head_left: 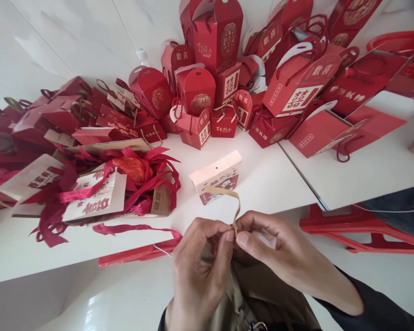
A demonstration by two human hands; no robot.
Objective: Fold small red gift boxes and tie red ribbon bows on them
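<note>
A narrow tan ribbon is pinched between my two hands above my lap. My left hand grips it between thumb and forefinger. From the other side, the fingers of my right hand close on the same ribbon, so the fingertips of both hands nearly meet. The ribbon's free end curls up and leftward, in front of a small pale pink and red printed box standing on the white table. What the fingertips do with the ribbon's lower end is partly hidden.
Many red gift boxes with cord handles crowd the table's back. To the left, a cardboard box overflows with magenta ribbons and printed cards. Red stools stand below the table edge. A person's leg shows at right.
</note>
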